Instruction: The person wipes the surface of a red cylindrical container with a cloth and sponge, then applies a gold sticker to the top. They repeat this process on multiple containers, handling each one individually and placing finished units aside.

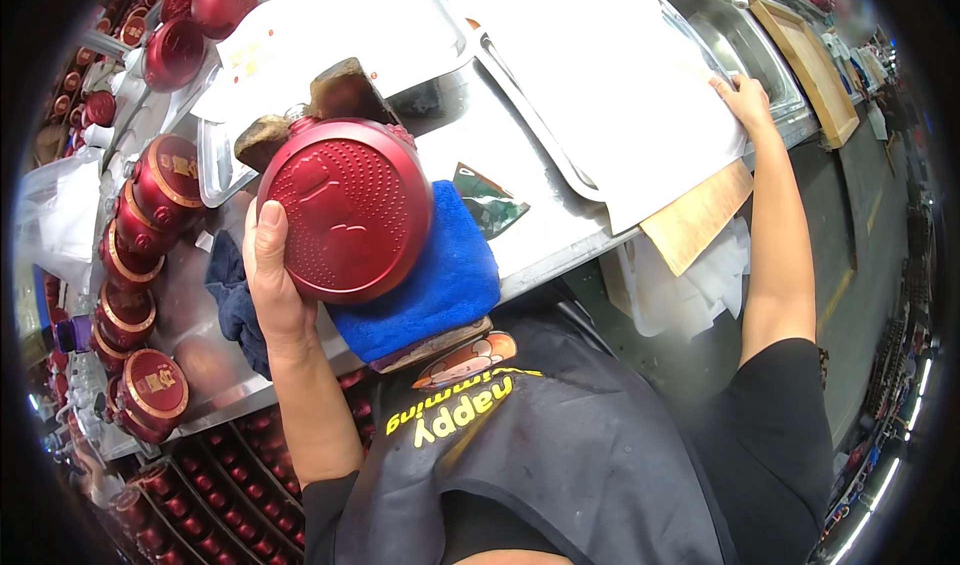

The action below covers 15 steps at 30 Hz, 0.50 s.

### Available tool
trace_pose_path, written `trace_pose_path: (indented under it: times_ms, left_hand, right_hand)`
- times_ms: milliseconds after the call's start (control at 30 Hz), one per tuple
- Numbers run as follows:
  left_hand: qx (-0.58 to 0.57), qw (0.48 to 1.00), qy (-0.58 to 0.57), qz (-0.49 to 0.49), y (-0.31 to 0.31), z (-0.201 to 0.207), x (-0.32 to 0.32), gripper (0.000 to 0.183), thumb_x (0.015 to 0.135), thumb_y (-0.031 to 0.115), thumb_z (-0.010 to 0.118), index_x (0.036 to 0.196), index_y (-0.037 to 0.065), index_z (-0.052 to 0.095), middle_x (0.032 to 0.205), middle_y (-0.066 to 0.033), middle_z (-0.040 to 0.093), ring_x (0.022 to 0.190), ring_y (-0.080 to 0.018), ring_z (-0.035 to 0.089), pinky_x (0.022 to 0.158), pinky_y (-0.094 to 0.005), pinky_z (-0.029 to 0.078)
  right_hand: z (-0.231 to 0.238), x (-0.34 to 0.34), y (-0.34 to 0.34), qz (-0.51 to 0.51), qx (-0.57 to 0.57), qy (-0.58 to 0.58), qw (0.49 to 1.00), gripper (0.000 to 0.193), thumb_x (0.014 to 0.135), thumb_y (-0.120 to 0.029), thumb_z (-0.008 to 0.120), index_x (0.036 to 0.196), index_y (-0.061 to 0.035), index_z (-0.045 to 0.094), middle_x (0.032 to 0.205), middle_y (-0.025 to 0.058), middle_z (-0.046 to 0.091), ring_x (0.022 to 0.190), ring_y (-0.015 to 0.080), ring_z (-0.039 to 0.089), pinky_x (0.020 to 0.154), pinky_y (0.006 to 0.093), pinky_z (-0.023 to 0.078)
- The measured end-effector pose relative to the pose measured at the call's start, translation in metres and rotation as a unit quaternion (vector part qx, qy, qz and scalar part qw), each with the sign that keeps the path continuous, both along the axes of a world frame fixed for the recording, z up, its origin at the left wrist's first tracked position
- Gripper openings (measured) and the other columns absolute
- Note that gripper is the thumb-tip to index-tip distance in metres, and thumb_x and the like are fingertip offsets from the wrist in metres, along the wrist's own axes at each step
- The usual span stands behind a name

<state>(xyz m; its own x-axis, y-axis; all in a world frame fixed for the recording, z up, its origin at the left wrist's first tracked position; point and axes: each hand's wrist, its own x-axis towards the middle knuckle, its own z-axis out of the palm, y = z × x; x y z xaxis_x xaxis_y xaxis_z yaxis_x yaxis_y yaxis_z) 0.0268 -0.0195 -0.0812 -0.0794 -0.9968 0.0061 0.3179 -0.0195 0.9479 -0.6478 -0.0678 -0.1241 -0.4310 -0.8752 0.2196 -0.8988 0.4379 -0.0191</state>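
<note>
A round metallic red pot (350, 210) stands tilted with its dotted base toward me. My left hand (275, 280) grips its left side, thumb on the rim. Under its lower right edge lies a folded blue cloth (465, 255) on a wooden block, and worn brown padded supports (345, 90) show behind it. Out to the right, my right hand (742, 105) has its fingers closed at the far right edge of a large white sheet (620, 85). That sheet covers much of a white tray (545, 145) and overhangs the bench edge, above brown board (700, 215).
Red pots with gold-ringed discs (150, 395) are stacked at left, near a dark blue cloth (235, 295). A green-and-clear scrap (488, 200) lies on the bench. A steel sink (745, 45) and wooden frame (810, 70) stand at far right. Several racked red pots (220, 495) sit below.
</note>
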Motion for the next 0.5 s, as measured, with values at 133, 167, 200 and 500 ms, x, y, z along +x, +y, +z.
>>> trace_pose_path:
  times_ms: [133, 167, 200, 500]
  left_hand:
    - [-0.004, 1.0, -0.007, -0.006, 0.001, 0.001, -0.001, 0.049, 0.108, 0.036, 0.053, 0.137, -0.003, 0.055, 0.127, -0.0153, 0.067, 0.111, -0.0221, 0.068, 0.099, -0.0362, 0.054]
    - [-0.006, 1.0, -0.007, -0.006, 0.001, 0.001, -0.002, 0.048, 0.108, 0.035, 0.053, 0.137, -0.003, 0.055, 0.127, -0.0152, 0.067, 0.111, -0.0221, 0.068, 0.099, -0.0361, 0.054]
    - [-0.009, 1.0, -0.006, -0.005, 0.001, 0.002, -0.002, 0.048, 0.108, 0.035, 0.053, 0.137, -0.003, 0.055, 0.127, -0.0152, 0.067, 0.111, -0.022, 0.068, 0.099, -0.0361, 0.054]
    - [0.013, 0.999, 0.034, 0.021, 0.004, 0.011, -0.009, 0.054, 0.102, 0.031, 0.067, 0.138, -0.004, 0.048, 0.126, -0.0142, 0.065, 0.11, -0.0192, 0.066, 0.1, -0.0337, 0.053]
  right_hand:
    - [-0.007, -0.008, -0.005, 0.016, -0.043, 0.021, 0.999, 0.043, 0.095, -0.041, 0.071, 0.11, -0.0001, 0.074, 0.114, 0.0206, 0.07, 0.107, 0.036, 0.068, 0.094, 0.043, 0.053]
    - [-0.005, -0.005, -0.004, 0.047, -0.069, 0.066, 0.994, 0.039, 0.095, -0.04, 0.07, 0.109, -0.0034, 0.074, 0.118, 0.017, 0.069, 0.112, 0.0355, 0.065, 0.093, 0.0452, 0.053]
    - [-0.005, 0.002, -0.001, 0.07, -0.102, 0.111, 0.986, 0.035, 0.095, -0.039, 0.07, 0.107, -0.0067, 0.075, 0.121, 0.0133, 0.068, 0.116, 0.0351, 0.063, 0.092, 0.0475, 0.054]
    - [0.081, 0.102, -0.027, 0.325, -0.177, -0.031, 0.928, 0.015, 0.097, -0.019, 0.07, 0.1, -0.0052, 0.072, 0.125, 0.0126, 0.064, 0.118, 0.0316, 0.061, 0.094, 0.0402, 0.052]
